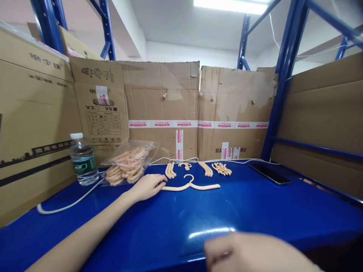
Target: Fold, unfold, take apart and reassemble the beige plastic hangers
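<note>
A cream-coloured hanger point(204, 187) with a curved hook lies flat on the blue tabletop. My left hand point(149, 186) reaches in from the left, its bent fingers closed on the hanger's left end, which they hide. Low at the front, my right hand point(241, 251) is blurred and away from the hanger. Its fingers look curled in, and whatever they may hold is hidden. Behind the hanger lie several small pieces in the same cream colour: curved arm pieces point(170, 170), hook pieces point(185, 166), more arm pieces point(205, 169) and a small pile point(221, 169).
Left of the hanger, a clear plastic bag point(126, 162) holds many similar pieces beside a water bottle point(83, 160). A black phone point(269, 173) lies at the right. White cable point(70, 204) runs over the table. Cardboard boxes point(161, 105) and blue rack posts point(283, 75) enclose the surface.
</note>
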Motion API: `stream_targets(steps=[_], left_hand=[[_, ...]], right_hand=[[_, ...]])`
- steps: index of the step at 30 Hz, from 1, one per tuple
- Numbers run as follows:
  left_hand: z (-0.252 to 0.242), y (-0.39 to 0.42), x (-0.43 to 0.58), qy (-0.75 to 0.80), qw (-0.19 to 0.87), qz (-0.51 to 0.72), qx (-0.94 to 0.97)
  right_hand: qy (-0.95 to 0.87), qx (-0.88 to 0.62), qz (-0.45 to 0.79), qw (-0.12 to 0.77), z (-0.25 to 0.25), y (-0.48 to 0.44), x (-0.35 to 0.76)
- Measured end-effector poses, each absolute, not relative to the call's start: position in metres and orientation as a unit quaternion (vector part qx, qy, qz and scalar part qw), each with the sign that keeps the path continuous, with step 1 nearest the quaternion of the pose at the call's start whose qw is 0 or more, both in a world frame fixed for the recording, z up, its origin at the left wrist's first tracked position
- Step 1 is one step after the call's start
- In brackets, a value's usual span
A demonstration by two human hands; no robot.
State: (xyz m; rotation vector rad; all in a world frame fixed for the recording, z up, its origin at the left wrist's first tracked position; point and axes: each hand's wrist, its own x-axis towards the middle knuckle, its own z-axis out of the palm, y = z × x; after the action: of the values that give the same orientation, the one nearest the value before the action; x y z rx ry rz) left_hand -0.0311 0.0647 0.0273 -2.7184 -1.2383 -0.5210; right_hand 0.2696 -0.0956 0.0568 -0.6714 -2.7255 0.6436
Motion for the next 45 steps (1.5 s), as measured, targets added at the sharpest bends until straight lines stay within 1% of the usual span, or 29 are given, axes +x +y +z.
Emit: stream_targets(steps=[2, 4, 6, 8, 12, 16, 20, 28, 37, 45], left_hand=[[0.028, 0.067, -0.03, -0.409, 0.055, -0.17, -0.895], [0.029, 0.07, -0.031, -0.41, 0.052, -0.171, -0.894], [0.031, 0.073, -0.031, -0.41, 0.045, -0.17, -0.895], [0.033, 0.078, -0.031, -0.407, 0.034, -0.168, -0.897], [0.033, 0.09, -0.029, -0.393, 0.024, -0.174, -0.902], [0.024, 0.104, -0.026, -0.373, 0.034, -0.205, -0.904], [0.01, 0.115, -0.028, -0.359, 0.031, -0.238, -0.902], [-0.006, 0.127, -0.035, -0.355, -0.005, -0.282, -0.891], [-0.01, 0.127, -0.034, -0.365, -0.015, -0.282, -0.887], [-0.01, 0.124, -0.033, -0.36, -0.018, -0.291, -0.886]], right_hand=[[-0.94, -0.216, 0.22, 0.143, 0.086, -0.075, 0.285], [-0.937, -0.211, 0.205, 0.188, 0.112, -0.043, 0.301], [-0.92, -0.25, 0.184, 0.238, 0.132, -0.004, 0.316], [-0.885, -0.32, 0.189, 0.28, 0.144, 0.036, 0.33], [-0.86, -0.363, 0.187, 0.306, 0.146, 0.101, 0.351], [-0.84, -0.405, 0.189, 0.308, 0.132, 0.142, 0.363], [-0.826, -0.45, 0.171, 0.294, 0.109, 0.166, 0.368], [-0.831, -0.495, 0.135, 0.216, 0.073, 0.185, 0.345], [-0.856, -0.47, 0.12, 0.179, 0.044, 0.187, 0.278], [-0.881, -0.434, 0.125, 0.14, 0.032, 0.195, 0.247]])
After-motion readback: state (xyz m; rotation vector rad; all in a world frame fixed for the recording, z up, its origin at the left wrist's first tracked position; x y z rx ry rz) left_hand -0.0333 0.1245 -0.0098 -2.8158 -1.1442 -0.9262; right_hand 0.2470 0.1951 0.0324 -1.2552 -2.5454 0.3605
